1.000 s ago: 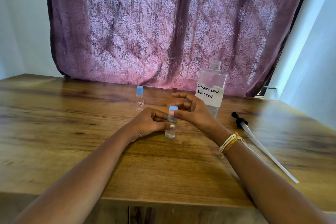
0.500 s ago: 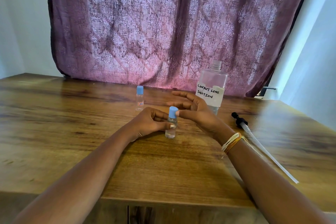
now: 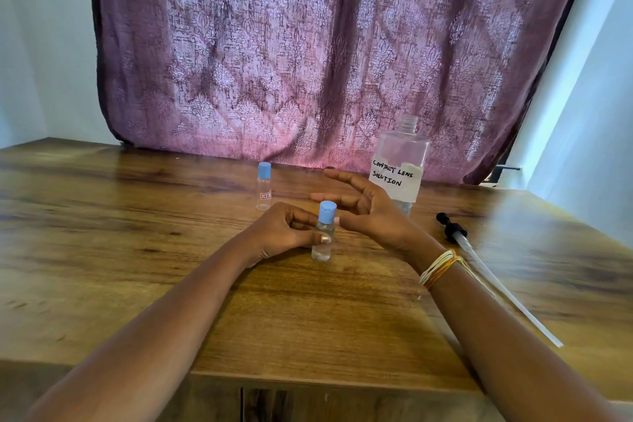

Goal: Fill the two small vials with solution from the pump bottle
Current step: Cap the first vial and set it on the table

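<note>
your left hand (image 3: pixel 286 228) pinches the capped near vial (image 3: pixel 323 236), liquid visible inside; right hand (image 3: pixel 368 212) spread loose, holding nothing; far vial (image 3: pixel 263 190) looks empty and capped.

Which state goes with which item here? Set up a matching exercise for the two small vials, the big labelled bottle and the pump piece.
Items:
1. near clear vial with blue cap
2. far clear vial with blue cap
3. large clear plastic bottle with handwritten label
4. black pump head with long clear tube

States:
A. lying flat on the wooden table
B. standing alone, untouched
C. upright, neck open, no cap
D. gripped by the left hand

Pairs: 1-D, 2-B, 3-C, 4-A
</note>
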`<state>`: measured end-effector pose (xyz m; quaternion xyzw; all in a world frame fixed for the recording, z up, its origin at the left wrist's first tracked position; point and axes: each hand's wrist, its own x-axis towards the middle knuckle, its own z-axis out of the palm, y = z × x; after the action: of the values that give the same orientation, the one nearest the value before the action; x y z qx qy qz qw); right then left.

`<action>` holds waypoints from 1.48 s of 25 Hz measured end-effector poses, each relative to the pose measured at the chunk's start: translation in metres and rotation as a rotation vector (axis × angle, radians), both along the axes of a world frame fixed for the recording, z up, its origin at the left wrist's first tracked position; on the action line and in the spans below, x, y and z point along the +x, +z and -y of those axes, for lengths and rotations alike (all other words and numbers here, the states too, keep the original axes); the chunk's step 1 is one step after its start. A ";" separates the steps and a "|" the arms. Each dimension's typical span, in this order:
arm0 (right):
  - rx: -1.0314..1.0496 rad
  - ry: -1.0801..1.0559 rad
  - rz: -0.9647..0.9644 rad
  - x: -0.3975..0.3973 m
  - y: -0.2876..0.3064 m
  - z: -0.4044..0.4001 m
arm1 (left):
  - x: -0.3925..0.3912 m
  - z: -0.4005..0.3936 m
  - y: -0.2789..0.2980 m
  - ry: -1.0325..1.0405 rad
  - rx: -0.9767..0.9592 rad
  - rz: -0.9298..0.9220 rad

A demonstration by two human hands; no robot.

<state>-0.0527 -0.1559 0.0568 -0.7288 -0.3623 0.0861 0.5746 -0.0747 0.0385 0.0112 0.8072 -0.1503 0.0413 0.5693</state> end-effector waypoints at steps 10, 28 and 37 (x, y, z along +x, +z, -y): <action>-0.004 0.016 -0.018 0.003 -0.002 0.000 | 0.002 0.000 -0.001 0.025 0.035 0.017; -0.225 -0.191 0.133 0.007 -0.023 -0.007 | 0.000 0.003 -0.003 0.062 0.136 0.029; -0.266 -0.418 0.221 0.055 -0.034 -0.041 | 0.012 -0.020 -0.003 0.617 0.288 0.128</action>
<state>0.0019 -0.1147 0.0229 -0.8619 -0.2500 -0.0675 0.4359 -0.0630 0.0585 0.0080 0.8826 0.0610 0.2404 0.3995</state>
